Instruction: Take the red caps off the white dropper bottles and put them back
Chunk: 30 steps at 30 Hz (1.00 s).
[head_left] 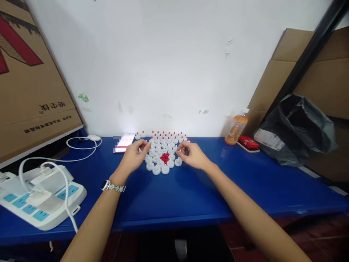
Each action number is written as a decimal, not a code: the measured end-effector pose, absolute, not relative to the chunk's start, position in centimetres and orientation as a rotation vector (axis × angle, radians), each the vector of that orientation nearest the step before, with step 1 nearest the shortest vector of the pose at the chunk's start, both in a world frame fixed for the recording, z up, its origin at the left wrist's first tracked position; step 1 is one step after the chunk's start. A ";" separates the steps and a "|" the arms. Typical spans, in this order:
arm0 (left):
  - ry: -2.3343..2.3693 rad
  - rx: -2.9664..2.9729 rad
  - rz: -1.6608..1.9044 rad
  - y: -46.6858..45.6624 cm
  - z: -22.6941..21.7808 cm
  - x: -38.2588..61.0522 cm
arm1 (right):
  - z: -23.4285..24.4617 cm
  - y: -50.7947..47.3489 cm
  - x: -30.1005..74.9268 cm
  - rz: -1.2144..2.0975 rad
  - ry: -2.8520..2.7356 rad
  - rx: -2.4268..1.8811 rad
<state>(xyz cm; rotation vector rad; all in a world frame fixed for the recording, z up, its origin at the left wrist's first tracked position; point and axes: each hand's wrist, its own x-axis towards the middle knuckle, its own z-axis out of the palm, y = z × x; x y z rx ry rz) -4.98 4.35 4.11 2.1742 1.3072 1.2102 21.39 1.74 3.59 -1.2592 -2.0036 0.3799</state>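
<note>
Both my hands reach over a blue table (191,193) to a cluster of several small white round caps (160,165). A little pile of red pieces (165,157) lies in the middle of them. Further back stand several white caps with red tips (166,137). My left hand (135,154), with a watch on its wrist, has its fingers curled in a pinch at the left edge of the cluster. My right hand (192,153) is curled the same way at the right edge. What the fingertips hold is too small to make out.
A phone with a lit screen (124,142) lies left of the caps. A white power strip with plugs and cables (40,196) sits at the left front. An orange drink bottle (236,129), a red box (248,142) and a black plastic bag (297,127) stand at the right. Cardboard leans at both sides.
</note>
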 end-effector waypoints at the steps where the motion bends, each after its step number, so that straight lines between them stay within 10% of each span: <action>1: 1.328 2.137 1.193 4.4 3.9 -5.6 | 3.9 2.0 20.9 0.367 -2.013 -1.237; 21: 1.566 2.178 0.676 4.3 0.7 -8.3 | 4.7 21.2 1.5 0.217 -2.233 -1.607; 30: 1.632 2.128 1.423 3.2 2.8 -7.3 | 4.6 10.8 8.5 0.376 -1.857 -1.075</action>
